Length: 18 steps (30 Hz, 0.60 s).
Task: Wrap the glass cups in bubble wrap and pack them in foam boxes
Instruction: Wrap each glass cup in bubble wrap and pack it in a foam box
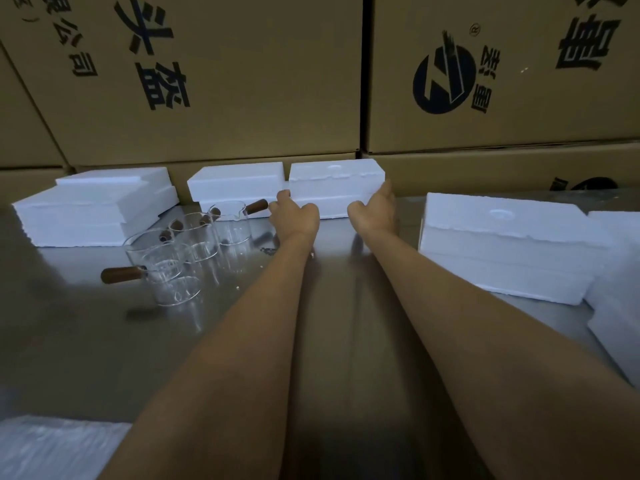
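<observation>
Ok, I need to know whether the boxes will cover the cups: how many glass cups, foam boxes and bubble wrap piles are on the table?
glass cups: at least 4 (they overlap, so the exact count is unclear)
foam boxes: 4, plus more foam cut off at the right edge
bubble wrap pile: 1
Total: at least 9

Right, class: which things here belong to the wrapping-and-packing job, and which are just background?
Job: glass cups; foam boxes; bubble wrap; left hand and right hand at the middle box.
Background: cardboard cartons; metal table.
</observation>
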Motion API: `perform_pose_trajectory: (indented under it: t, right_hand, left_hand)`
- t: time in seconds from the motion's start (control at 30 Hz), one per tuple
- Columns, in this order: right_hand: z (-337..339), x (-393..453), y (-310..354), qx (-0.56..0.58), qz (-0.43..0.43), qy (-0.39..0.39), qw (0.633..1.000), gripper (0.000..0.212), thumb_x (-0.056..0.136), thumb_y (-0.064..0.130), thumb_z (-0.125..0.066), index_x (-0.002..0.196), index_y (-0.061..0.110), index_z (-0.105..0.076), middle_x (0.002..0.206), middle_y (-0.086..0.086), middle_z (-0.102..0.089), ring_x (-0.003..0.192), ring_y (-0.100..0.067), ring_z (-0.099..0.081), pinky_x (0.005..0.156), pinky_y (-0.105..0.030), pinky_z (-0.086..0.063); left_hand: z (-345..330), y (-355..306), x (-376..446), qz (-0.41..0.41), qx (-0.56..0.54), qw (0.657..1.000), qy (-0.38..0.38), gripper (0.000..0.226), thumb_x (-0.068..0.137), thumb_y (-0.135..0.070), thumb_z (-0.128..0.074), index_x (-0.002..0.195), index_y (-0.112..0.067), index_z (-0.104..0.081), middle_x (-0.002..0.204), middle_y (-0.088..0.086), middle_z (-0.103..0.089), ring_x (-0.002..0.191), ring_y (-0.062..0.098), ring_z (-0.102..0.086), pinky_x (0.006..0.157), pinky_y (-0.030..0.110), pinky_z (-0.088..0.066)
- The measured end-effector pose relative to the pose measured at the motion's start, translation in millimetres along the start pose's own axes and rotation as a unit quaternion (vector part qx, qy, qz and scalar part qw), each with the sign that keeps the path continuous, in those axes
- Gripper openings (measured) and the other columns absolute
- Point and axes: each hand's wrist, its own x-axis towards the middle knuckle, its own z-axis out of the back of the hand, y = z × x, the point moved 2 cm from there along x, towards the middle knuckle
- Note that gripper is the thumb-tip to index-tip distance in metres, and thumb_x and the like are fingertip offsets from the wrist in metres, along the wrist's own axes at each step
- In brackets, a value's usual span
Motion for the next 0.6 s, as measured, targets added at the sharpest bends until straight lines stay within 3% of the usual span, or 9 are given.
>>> perform_pose_trajectory:
  t: [0.23, 0.37, 0.6]
  right_hand:
    - [19, -45, -1, -0.013, 0.003, 0.010, 1.000, 0.078, 0.087, 0.016, -0.050, 0.155, 0.014, -0.012, 0.152, -0.009, -0.041, 0.132, -0.034, -0.046, 0.106, -0.048, -0.045]
    - [33, -85, 0, -0.016, 0.025, 0.039, 0.999, 0.068, 0.086, 0.014, -0.049, 0.148, 0.013, -0.021, 0.141, -0.009, -0.048, 0.125, -0.033, -0.050, 0.102, -0.046, -0.047]
    - [62, -168, 4, -0.035, 0.063, 0.058, 0.996, 0.064, 0.090, 0.014, -0.052, 0.147, 0.008, -0.024, 0.144, -0.011, -0.043, 0.128, -0.031, -0.047, 0.103, -0.041, -0.043]
  left_hand:
    - [19, 1, -38, -0.013, 0.031, 0.999, 0.043, 0.065, 0.095, -0.006, -0.046, 0.156, -0.010, -0.023, 0.155, 0.013, -0.027, 0.140, 0.034, -0.035, 0.110, 0.040, -0.037]
    - [41, 2, -83, 0.005, 0.035, 0.999, 0.021, 0.072, 0.093, -0.007, -0.050, 0.157, -0.009, -0.017, 0.160, 0.012, -0.021, 0.147, 0.033, -0.025, 0.115, 0.041, -0.029]
    - [81, 5, -169, 0.026, -0.005, 0.999, -0.034, 0.078, 0.086, -0.006, -0.056, 0.155, -0.006, -0.019, 0.159, 0.015, -0.023, 0.145, 0.036, -0.024, 0.118, 0.044, -0.026]
